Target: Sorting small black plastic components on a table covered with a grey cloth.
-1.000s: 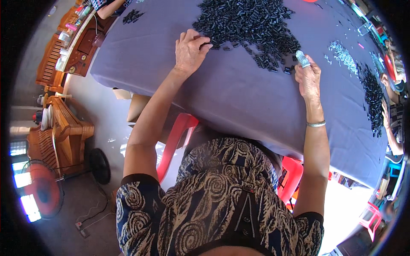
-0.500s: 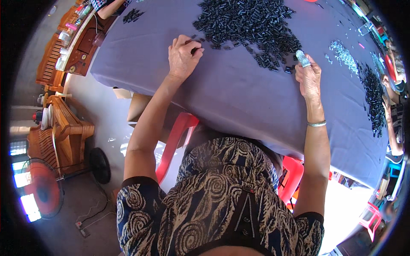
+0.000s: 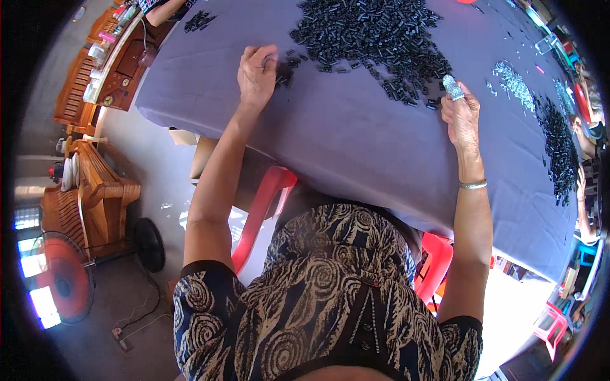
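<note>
My left hand (image 3: 256, 79) is over the grey tablecloth (image 3: 356, 136), left of the large heap, its fingers loosely bent and parted. Right beside its fingertips lies a small, slightly blurred cluster of short black pieces (image 3: 290, 67). My right hand (image 3: 462, 119) is closed at the heap's lower right edge. A silvery, glittering cover or piece (image 3: 452, 88) sticks up at its thumb; whether worn or held, I cannot tell. Anything inside its curled fingers is hidden. The wide heap of small black tube-like pieces (image 3: 372, 38) spreads across the far middle.
Another small black pile (image 3: 199, 22) lies far left, near a person's arm (image 3: 164, 11). Clear glittery bits (image 3: 515, 86) and a second black heap (image 3: 559, 152) lie at right, by another person's hand (image 3: 581, 184). A red chair (image 3: 264, 209) and a fan (image 3: 63, 279) stand left.
My left hand has moved left and slightly away from me, its pinch loosening. A cluster of black pieces now shows beside its fingers. My right hand has barely moved.
</note>
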The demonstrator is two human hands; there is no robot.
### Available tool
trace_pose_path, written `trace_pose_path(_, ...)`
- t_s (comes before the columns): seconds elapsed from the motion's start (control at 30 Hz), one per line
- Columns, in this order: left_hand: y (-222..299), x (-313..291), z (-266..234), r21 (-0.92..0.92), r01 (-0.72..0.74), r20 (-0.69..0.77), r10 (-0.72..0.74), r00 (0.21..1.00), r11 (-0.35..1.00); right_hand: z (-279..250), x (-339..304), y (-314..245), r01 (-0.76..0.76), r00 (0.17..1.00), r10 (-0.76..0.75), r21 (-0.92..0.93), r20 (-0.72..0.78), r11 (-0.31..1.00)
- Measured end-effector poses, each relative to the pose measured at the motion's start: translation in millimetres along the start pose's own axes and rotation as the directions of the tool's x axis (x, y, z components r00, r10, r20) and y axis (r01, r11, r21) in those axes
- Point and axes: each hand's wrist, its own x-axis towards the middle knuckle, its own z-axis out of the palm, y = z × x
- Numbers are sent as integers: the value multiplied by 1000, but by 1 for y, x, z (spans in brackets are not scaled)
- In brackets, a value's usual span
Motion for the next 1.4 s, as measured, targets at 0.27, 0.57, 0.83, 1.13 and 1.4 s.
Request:
trace_pose_path(0.27, 18, 29, 15, 82, -10, 415, -25, 910, 997, -2, 0, 4, 17, 1000, -18, -13, -16, 1000)
trace_pose_path(0.57, 14, 45, 22, 108, 77, 534, -123, 836, 991, -5, 1, 4, -5, 1000, 6, -52, 3, 999)
trace_pose_path(0.83, 4, 45, 23, -34, 77, 569, -44, 821, 996, -10, 3, 7, -9, 999, 11, -42, 42, 999)
trace_pose_path(1.13, 21, 39, 25, 105, 20, 595, -79, 800, 994, -7, 2, 6, -12, 1000, 13, -38, 27, 999)
trace_pose_path(1.4, 23, 34, 20, 125, -66, 517, -8, 856, 990, -6, 3, 5, -12, 999, 15, -71, 43, 997)
